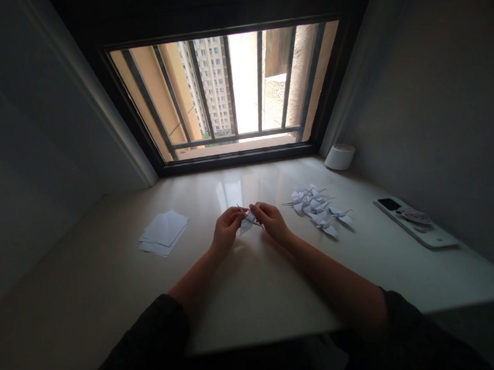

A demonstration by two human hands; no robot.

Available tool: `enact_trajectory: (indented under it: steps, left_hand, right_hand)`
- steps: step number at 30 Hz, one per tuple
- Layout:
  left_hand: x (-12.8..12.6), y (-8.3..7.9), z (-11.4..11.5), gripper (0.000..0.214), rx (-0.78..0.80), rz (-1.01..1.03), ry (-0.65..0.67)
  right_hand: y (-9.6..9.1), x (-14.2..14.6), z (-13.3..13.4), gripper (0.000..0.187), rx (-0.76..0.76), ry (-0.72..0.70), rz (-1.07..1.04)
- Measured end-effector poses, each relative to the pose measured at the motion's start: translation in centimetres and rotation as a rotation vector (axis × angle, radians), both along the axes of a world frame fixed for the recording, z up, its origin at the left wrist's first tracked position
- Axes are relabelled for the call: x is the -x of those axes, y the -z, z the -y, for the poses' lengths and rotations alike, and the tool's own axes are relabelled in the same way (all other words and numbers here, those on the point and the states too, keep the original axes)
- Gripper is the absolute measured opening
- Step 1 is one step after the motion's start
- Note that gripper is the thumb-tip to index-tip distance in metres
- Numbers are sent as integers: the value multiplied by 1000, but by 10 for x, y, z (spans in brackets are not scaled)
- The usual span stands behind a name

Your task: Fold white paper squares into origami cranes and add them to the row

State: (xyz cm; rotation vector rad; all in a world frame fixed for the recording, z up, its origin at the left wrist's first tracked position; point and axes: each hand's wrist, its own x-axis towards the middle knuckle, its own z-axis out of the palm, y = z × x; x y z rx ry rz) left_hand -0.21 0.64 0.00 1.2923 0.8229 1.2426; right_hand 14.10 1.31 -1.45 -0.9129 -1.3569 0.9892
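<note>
My left hand (227, 230) and my right hand (274, 221) meet over the middle of the pale sill. Both are closed, pinching a small folded white paper piece (248, 221) between their fingertips just above the surface. A thin point of the paper sticks up by the left fingers. To the left lies a small stack of flat white paper sheets (163, 232). To the right sits a pile of several folded white paper figures (318, 209).
A barred window (227, 90) runs along the back of the sill. A white round container (340, 156) stands at the back right corner. A white tray with a dark phone and a small object (414, 221) lies at the right. Walls close both sides.
</note>
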Motion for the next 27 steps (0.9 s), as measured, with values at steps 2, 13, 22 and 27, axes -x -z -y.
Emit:
enact_trajectory:
  steps: [2, 13, 22, 27]
  left_hand:
    - [1, 1, 0, 21, -5, -8, -31]
    - [1, 3, -1, 18, -81, -47, -72]
    - [2, 3, -3, 26, -53, 12, 122]
    - [2, 6, -4, 17, -51, 4, -19]
  right_hand:
    - [1, 1, 0, 40, 8, 7, -26]
    - [-6, 1, 2, 40, 106, -18, -140]
    - [-7, -3, -2, 38, 127, -49, -149]
    - [-3, -3, -6, 25, 84, -36, -190]
